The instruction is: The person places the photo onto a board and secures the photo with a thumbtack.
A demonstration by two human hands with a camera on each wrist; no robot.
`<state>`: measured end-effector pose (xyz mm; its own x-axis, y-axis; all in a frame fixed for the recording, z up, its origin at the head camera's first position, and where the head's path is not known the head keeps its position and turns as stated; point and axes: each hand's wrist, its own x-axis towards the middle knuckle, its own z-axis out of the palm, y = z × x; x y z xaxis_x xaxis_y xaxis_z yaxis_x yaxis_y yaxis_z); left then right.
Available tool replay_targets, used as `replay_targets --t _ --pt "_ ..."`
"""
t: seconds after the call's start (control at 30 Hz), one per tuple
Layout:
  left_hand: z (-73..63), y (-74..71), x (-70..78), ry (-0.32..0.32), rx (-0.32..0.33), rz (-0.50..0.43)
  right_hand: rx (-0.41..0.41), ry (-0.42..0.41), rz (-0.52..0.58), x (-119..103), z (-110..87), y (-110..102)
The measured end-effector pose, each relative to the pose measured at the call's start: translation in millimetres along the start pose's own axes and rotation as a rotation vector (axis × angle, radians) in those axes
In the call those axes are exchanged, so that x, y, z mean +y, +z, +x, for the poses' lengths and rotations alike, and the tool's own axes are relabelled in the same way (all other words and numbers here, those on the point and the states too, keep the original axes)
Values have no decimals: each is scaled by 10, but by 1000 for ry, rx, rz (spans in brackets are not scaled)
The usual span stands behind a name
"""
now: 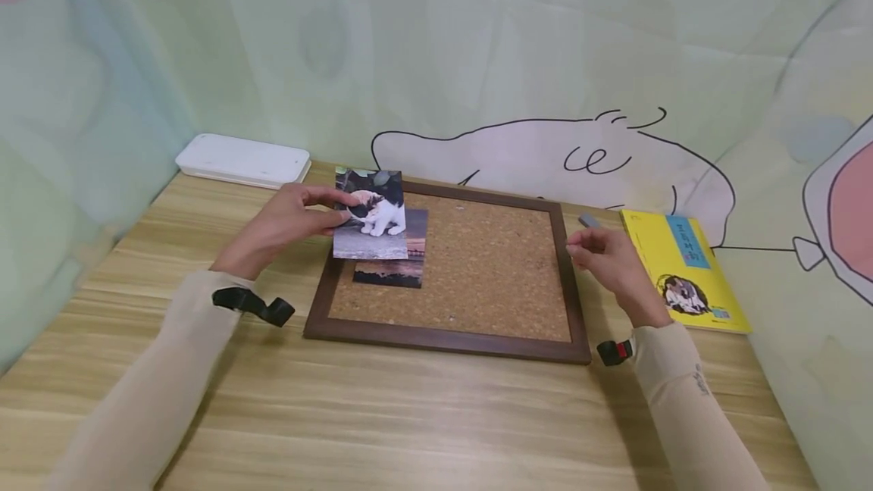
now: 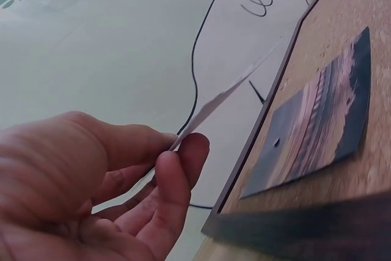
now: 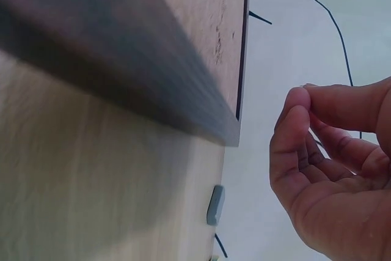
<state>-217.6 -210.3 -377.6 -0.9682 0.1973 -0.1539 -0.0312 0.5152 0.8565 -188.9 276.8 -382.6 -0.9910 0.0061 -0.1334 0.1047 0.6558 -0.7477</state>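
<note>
My left hand (image 1: 293,218) pinches a photo of a black-and-white cat (image 1: 371,222) by its left edge, between thumb and fingers. In the left wrist view the cat photo (image 2: 220,99) is nearly edge-on, held apart from the board. Partly behind it in the head view, a sunset-coloured landscape photo (image 1: 392,275) lies on the left side of a framed cork board (image 1: 498,271). My right hand (image 1: 610,264) is raised by the board's right edge, its thumb and index fingertips together (image 3: 299,99). Whether anything tiny sits between those tips is unclear.
A white flat case (image 1: 243,160) lies at the back left of the wooden table (image 1: 409,423). To the right are a yellow book (image 1: 671,264) and a small grey block (image 1: 589,220), near my right hand. A printed cloth backdrop (image 1: 477,59) closes off the back.
</note>
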Motion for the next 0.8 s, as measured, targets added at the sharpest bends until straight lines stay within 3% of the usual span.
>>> replay_targets --t 0.33,0.63,0.8 --pt "175 364 240 3 -47 -18 10 -23 41 -88 50 62" --pt "312 755 354 48 -80 -94 -8 26 41 -128 59 73" --pt "365 894 447 35 -81 -58 -15 15 46 -145 59 91"
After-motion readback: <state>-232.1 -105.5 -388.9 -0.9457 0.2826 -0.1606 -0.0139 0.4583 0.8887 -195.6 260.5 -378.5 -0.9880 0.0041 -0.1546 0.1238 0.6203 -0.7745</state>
